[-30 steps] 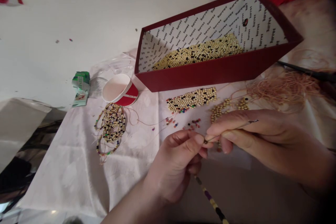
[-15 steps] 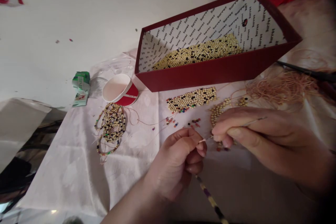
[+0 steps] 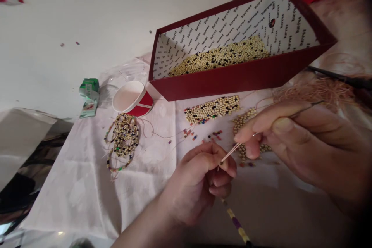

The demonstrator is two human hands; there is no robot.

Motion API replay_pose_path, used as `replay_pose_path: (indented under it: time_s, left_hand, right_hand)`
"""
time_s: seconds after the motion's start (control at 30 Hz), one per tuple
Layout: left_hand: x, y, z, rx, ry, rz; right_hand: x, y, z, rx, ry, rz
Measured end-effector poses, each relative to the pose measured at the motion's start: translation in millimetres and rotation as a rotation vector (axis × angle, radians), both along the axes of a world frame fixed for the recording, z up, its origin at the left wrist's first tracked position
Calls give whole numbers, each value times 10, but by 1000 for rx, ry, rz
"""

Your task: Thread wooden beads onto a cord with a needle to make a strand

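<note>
My left hand [image 3: 203, 182] is closed, its thumb and forefinger pinching pale pink thread with what looks like a bead at the fingertips. Below this hand hangs a string of beads [image 3: 236, 223] in cream, purple and black. My right hand [image 3: 290, 139] grips a thin metal needle [image 3: 302, 109], whose shaft lies across the fingers. Pale thread [image 3: 231, 152] stretches taut, in more than one strand, between the two hands. Under the right hand lie loose cream beads [image 3: 240, 124], partly covered by it. A flat patch of cream and black beads [image 3: 213, 108] lies just beyond the left hand.
A dark red box [image 3: 221, 85] holding cream and black beads stands at the back. To its left are a red and white paper cup [image 3: 147, 102], a green packet [image 3: 89, 90] and coiled bead strings [image 3: 123, 139]. Loose pink thread [image 3: 308, 91] lies at the right.
My right hand has moved up and right with the needle, away from my left hand. More thread now shows between them. The left hand stays nearly in place, still pinching.
</note>
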State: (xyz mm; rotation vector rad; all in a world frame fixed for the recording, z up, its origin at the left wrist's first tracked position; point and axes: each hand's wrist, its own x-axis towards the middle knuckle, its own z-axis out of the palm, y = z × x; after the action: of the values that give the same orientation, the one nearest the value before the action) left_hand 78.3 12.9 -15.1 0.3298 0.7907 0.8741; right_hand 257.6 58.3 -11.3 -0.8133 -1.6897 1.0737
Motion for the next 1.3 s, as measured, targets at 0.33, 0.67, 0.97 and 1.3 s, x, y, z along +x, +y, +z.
replay_pose_path:
  time_s: [0.33,0.67,0.97,1.3]
  left_hand:
    - [-47,4,-33,-9,-130,-64]
    - [-21,-32,-29,11,-54,-8]
    - [-16,-26,-13,6,24,1]
    - [-25,-13,12,-21,16,26]
  right_hand:
    - [1,-27,-30,-41,79,-56]
    - [-4,-12,-40,-34,73,3]
    - [-11,-8,-2,80,-88,53]
    - [-29,-7,-13,-58,-75,154]
